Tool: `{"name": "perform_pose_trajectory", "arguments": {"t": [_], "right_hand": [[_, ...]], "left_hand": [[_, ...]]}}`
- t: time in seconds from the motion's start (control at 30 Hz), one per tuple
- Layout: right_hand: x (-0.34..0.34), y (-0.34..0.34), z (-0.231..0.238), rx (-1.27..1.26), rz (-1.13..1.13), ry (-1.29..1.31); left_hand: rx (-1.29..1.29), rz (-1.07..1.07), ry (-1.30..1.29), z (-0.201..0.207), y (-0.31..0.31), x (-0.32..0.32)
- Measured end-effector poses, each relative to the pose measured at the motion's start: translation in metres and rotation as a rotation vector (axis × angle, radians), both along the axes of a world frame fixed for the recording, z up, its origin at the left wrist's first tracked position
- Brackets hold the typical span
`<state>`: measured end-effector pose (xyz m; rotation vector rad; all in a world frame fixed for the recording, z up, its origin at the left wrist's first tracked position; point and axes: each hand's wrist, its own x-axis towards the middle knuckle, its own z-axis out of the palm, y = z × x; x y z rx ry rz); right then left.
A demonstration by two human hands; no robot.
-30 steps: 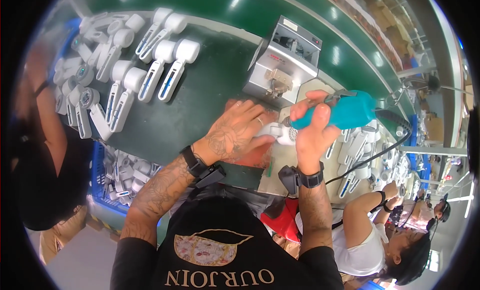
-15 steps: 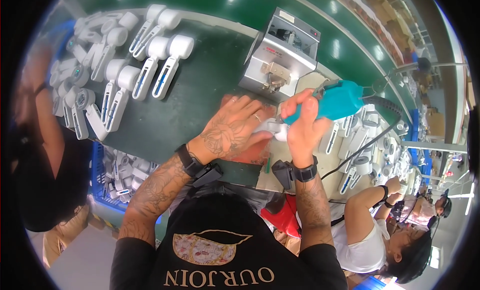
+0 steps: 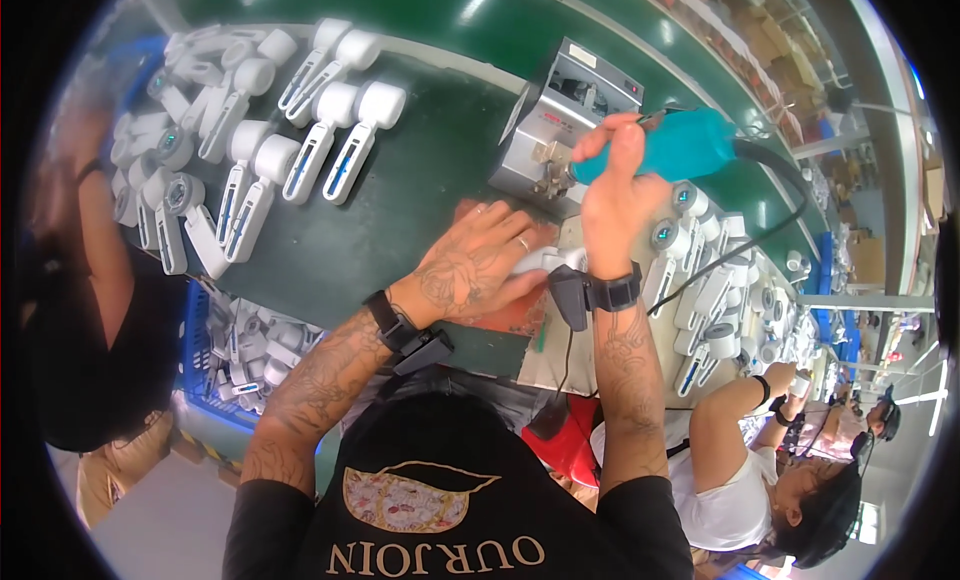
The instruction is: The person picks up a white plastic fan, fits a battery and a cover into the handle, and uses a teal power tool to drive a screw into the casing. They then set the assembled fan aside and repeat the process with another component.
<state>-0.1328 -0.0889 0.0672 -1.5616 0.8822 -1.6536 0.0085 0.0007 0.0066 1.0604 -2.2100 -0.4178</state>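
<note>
My right hand [image 3: 622, 205] grips a teal electric screwdriver [image 3: 685, 145] with a black cord. The tool's tip points left, beside a silver screw feeder [image 3: 545, 130] with an open top. My left hand [image 3: 468, 265] lies over a white handheld fan [image 3: 538, 262] and holds it down on a reddish mat [image 3: 505, 315]. Most of that fan is covered by my fingers; only its pale end shows between my hands. The screwdriver is raised apart from the fan.
Several white fans [image 3: 350, 145] lie in rows on the dark green bench [image 3: 400, 180]. More fans [image 3: 715, 270] crowd the right side. A blue crate [image 3: 195, 345] of white parts stands below left. Co-workers sit at left [image 3: 100, 330] and right [image 3: 730, 470].
My right hand has lifted the screwdriver up and away from the fan, toward the screw feeder. My left hand stays on the fan. The view has shifted slightly.
</note>
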Motion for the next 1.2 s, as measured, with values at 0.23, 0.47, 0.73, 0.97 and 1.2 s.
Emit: {"name": "perform_pose_trajectory", "arguments": {"t": [0.23, 0.47, 0.73, 0.97, 1.2], "right_hand": [[-0.002, 0.011, -0.002, 0.074, 0.004, -0.024], [-0.041, 0.079, 0.008, 0.206, 0.054, -0.062], [-0.043, 0.089, -0.005, 0.203, 0.057, -0.042], [-0.045, 0.086, -0.023, 0.194, 0.112, -0.106], [-0.043, 0.086, -0.025, 0.174, 0.124, -0.149]], "left_hand": [[-0.042, 0.015, 0.018, -0.002, 0.001, -0.003], [0.009, -0.003, 0.01, 0.003, -0.002, -0.004], [0.001, 0.017, -0.009, 0.0, -0.001, -0.003], [0.021, 0.01, 0.003, 0.003, 0.001, -0.006], [0.004, 0.005, 0.005, 0.007, -0.004, -0.003]]}}
